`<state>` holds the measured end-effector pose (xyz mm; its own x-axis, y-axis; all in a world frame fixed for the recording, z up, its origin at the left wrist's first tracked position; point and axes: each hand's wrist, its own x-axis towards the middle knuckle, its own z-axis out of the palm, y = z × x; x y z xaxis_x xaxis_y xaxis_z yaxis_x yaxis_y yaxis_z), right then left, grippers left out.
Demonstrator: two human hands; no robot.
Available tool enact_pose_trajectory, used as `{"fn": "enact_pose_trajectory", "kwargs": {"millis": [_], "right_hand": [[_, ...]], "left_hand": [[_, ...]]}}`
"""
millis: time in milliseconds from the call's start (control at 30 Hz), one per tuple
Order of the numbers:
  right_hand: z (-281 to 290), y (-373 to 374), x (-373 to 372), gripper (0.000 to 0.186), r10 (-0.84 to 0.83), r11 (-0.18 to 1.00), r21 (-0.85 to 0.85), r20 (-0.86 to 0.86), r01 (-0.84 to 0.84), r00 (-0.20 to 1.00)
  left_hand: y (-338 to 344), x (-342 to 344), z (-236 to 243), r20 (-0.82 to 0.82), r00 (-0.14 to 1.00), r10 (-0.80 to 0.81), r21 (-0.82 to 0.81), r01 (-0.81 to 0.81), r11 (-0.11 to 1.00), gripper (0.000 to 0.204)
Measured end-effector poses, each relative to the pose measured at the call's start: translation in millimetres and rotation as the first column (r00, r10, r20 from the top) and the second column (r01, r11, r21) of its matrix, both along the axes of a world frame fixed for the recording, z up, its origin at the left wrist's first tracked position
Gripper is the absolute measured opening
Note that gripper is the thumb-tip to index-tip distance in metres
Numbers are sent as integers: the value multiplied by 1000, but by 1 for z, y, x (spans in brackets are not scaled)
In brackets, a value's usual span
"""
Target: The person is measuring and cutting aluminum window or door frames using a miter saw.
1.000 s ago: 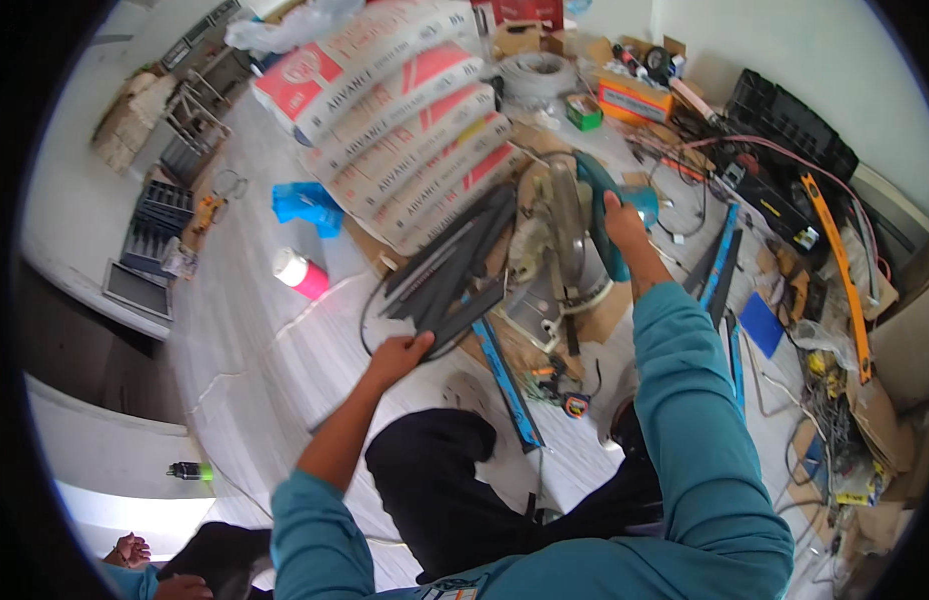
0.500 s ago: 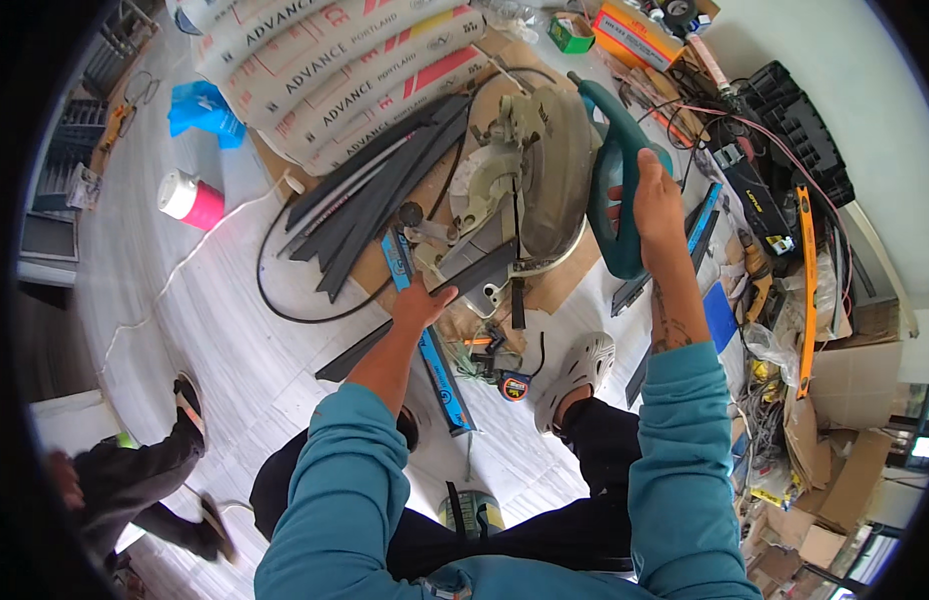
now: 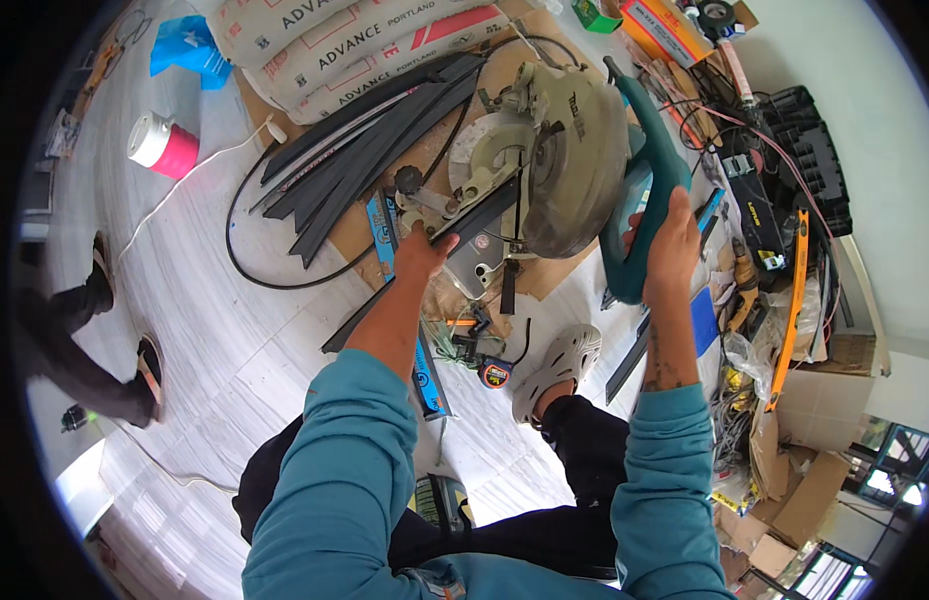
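Observation:
My left hand (image 3: pixel 423 252) is closed on a long dark grey strip (image 3: pixel 477 212), which lies diagonally across the base of a mitre saw (image 3: pixel 565 160), against its fence. My right hand (image 3: pixel 668 240) is wrapped round the saw's teal handle (image 3: pixel 640 120), to the right of the blade guard. Several loose dark strips (image 3: pixel 345 170) lie fanned out left of the saw on cardboard, with a black cable looped round them. Below the saw are a tape measure (image 3: pixel 495 372) and a blue-printed length of profile (image 3: pixel 428 385).
Stacked sacks (image 3: pixel 365 70), a pink-and-white jug (image 3: pixel 173 152) and a blue bag (image 3: pixel 190 55) sit beyond and left. A co-worker's legs (image 3: pixel 100 355) stand at the left. Tools, an orange level (image 3: pixel 790 310), boxes and cables crowd the right. My sandalled foot (image 3: pixel 557 372) is below the saw.
My left hand has carried the strip from beside the pile onto the saw's base. My right hand has stayed on the handle. The view has tilted down, and the co-worker's legs have moved.

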<state>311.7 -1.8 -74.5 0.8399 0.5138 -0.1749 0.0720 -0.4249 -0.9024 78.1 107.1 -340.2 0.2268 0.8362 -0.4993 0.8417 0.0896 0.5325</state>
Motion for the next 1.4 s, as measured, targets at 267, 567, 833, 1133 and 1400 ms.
{"fn": "enact_pose_trajectory", "kwargs": {"millis": [267,567,833,1133,1400], "right_hand": [[-57,-20,-15,50,-71,990,125,82,61,994],[-63,-22,-20,52,-53,992,120,79,43,995],[-76,-26,-21,52,-85,989,126,91,73,992],[-58,-23,-16,51,-90,994,64,100,83,991],[-59,-19,-19,51,-94,991,99,69,87,993]], "left_hand": [[0,2,0,35,996,77,-8,-77,997,87],[-2,6,6,41,985,166,-49,-164,985,80],[-2,9,13,-23,984,176,-42,-177,983,77],[-2,9,24,-30,992,124,-84,-126,988,75],[-3,9,10,-29,989,145,-56,-147,988,75]]}}
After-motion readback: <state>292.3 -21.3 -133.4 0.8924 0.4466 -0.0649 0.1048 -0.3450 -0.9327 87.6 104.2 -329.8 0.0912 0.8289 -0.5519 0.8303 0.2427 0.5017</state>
